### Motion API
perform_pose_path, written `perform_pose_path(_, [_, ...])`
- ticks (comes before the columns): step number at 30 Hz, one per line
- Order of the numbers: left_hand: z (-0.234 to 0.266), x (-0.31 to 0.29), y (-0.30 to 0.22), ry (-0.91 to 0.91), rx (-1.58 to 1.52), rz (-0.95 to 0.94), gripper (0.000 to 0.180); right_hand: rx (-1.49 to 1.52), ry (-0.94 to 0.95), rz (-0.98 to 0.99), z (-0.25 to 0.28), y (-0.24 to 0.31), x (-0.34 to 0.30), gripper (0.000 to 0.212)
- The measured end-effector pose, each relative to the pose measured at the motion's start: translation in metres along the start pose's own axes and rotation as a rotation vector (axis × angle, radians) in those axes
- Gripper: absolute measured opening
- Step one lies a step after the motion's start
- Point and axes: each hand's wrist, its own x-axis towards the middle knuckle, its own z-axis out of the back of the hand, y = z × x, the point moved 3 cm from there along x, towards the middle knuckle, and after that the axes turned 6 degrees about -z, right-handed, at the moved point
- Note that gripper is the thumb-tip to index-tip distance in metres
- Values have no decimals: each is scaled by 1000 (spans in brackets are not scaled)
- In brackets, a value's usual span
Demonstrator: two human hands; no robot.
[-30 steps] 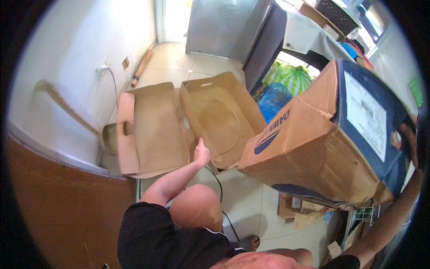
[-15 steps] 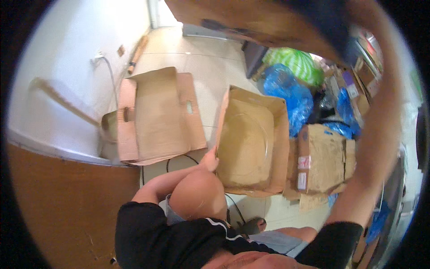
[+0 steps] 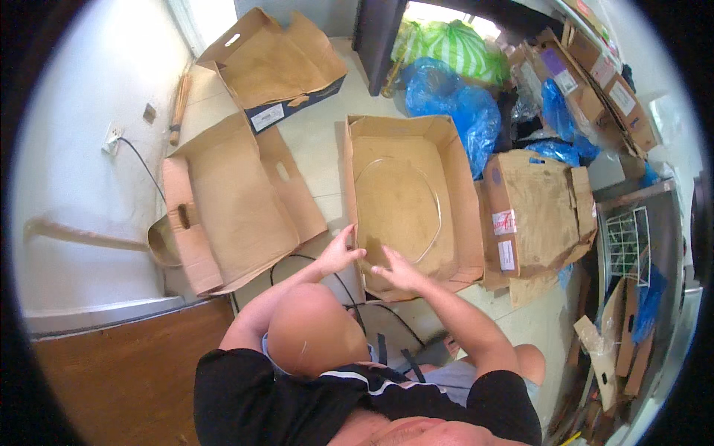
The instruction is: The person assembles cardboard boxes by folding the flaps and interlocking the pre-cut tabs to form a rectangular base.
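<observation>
In front of me a shallow open cardboard box (image 3: pixel 401 186) lies on the floor, with a thin pale loop of cord or strap (image 3: pixel 440 212) on its bottom. At the near left corner of this box is my left hand (image 3: pixel 342 251), its thumb and fingers apart around the edge; whether it touches the wall I cannot tell. My right hand (image 3: pixel 400 270) hovers over the near end, fingers spread and nothing in them. To the left sits a brown carton with spread flaps (image 3: pixel 230 201). Beyond it stands a dark-sided open carton (image 3: pixel 275 63).
Flattened cardboard (image 3: pixel 539 212) lies to the right, below blue plastic bags (image 3: pixel 454 97) and a green striped bag (image 3: pixel 457 52). Further right are a rack with a white wire basket (image 3: pixel 628 238) and cardboard scraps. A black cable (image 3: pixel 387 308) crosses the floor near my knees.
The carton held up high by my right arm now rests on the floor at the far left. My right hand has come down to the middle box. The left hand has loosened from its edge.
</observation>
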Motion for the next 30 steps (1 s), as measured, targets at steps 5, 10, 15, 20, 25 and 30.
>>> perform_pose_path(5, [39,54,14,-154,477,121,112,82,186,174,-85,-15,9,67])
perform_pose_path(10, [79,146,-33,-310,175,198,101,284,140,258,-138,-20,-1,63])
perform_pose_path(15, [140,153,27,-272,116,165,63,322,316,243,-97,5,-4,60])
perform_pose_path(20, [83,144,-27,-166,-116,104,54,17,-505,483,18,-36,122,52])
perform_pose_path(25, [113,127,-4,-251,-64,-48,53,-74,-637,477,123,94,220,64])
perform_pose_path(30, [132,129,18,-287,178,7,53,-127,-516,223,130,107,266,66])
